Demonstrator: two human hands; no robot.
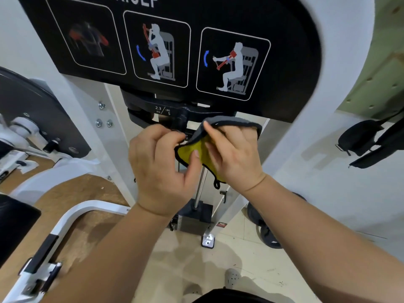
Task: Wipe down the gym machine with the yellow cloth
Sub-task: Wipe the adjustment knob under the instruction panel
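Under the black placard (295,62), left hand (159,169) and right hand (236,156) both pinch the yellow cloth (186,153).

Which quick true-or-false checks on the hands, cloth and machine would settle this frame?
1. Both the left hand and the right hand hold the cloth. True.
2. The cloth is yellow on one side, grey on the other. True.
3. The sign on the machine shows two pictures. False: it shows three.
4. The cloth is draped over the sign. False: it is held below the sign, in front of the metal rod.
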